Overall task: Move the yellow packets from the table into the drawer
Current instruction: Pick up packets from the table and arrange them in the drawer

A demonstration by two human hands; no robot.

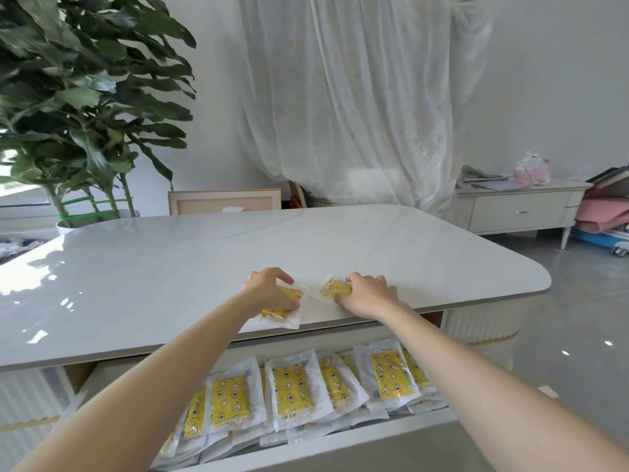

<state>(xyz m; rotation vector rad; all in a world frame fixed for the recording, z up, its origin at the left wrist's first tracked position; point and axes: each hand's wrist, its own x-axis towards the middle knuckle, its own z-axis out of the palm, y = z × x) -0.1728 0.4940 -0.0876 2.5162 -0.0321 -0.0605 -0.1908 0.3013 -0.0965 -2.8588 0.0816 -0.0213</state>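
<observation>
Yellow packets (pixel 292 390), partway through their move. You are facing the white worktop (pixel 170 267), whose near edge is overhanging the open drawer (pixel 340 447), so each packet is needing only a short drop from edge to drawer. The drawer is holding the bulk of them. At least seven yellow faces are showing, leaning in an overlapping row, and more clear wrappers are lying beneath that cannot be counted. You are reaching both arms out over the drawer. Your left grip (pixel 269 289) is curling fingers and thumb onto the left packet (pixel 282 315), which is lying right at the worktop's near edge. Your right grip (pixel 367 294) is pinching the right packet (pixel 332 288), just beside the first. Two packets are showing on the worktop, one per grip; whether another is hiding under the left one cannot be told. Taking one in each grip is probably sparing you a second reach.
</observation>
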